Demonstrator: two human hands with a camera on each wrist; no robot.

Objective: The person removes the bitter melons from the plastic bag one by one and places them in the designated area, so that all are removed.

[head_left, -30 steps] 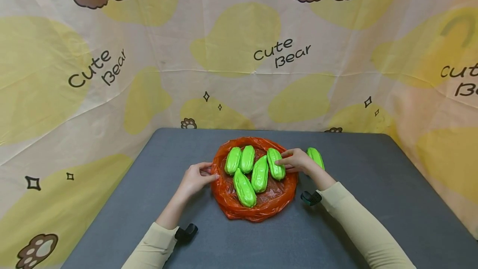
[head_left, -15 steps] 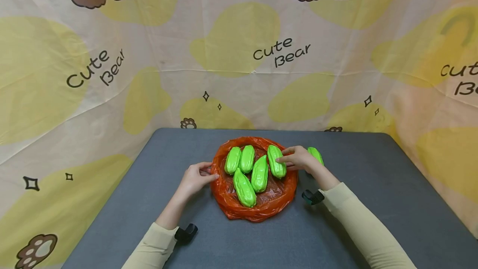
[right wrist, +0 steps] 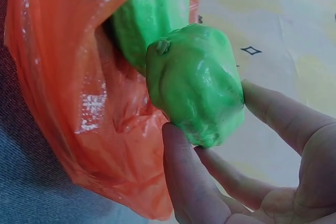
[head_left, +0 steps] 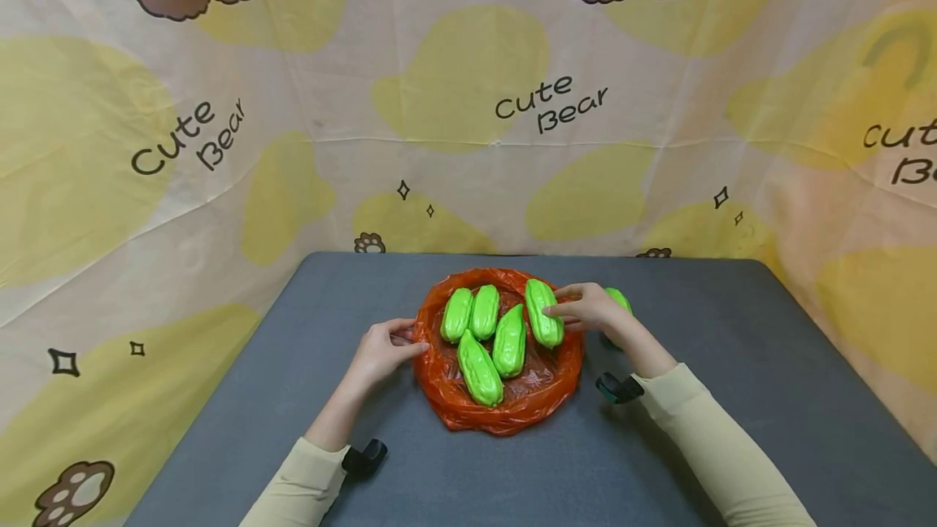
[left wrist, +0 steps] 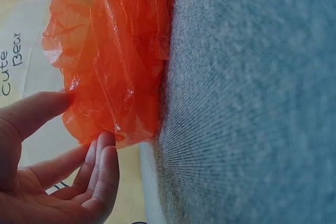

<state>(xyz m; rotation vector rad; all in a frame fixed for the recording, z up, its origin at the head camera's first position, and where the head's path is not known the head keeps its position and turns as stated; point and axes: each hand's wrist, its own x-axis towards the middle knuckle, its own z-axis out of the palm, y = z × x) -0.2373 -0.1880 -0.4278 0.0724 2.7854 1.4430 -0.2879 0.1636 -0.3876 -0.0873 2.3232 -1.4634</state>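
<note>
A red plastic bag (head_left: 501, 421) stands on the table with its rim rolled down into a ring. Several long, bright green, ridged vegetables, such as this one (head_left: 480, 371), lie inside it. My right hand (head_left: 589, 309) pinches another green vegetable (head_left: 542, 317) at the bag's right side; in the right wrist view this held vegetable (right wrist: 197, 85) is seen end on, stem stub showing, between thumb and fingers. My left hand (head_left: 381, 350) pinches the bag's left edge; in the left wrist view its thumb and fingertips touch the crinkled bag (left wrist: 113, 72).
One more green vegetable (head_left: 618, 299) lies on the grey table (head_left: 468, 478) behind my right hand, mostly hidden by it. A printed cloth (head_left: 439, 63) hangs behind the table's far edge. Each wrist wears a black device (head_left: 364, 459).
My right hand and the green vegetable in it have moved slightly right and upward in the head view. The left hand and the bag have stayed in place.
</note>
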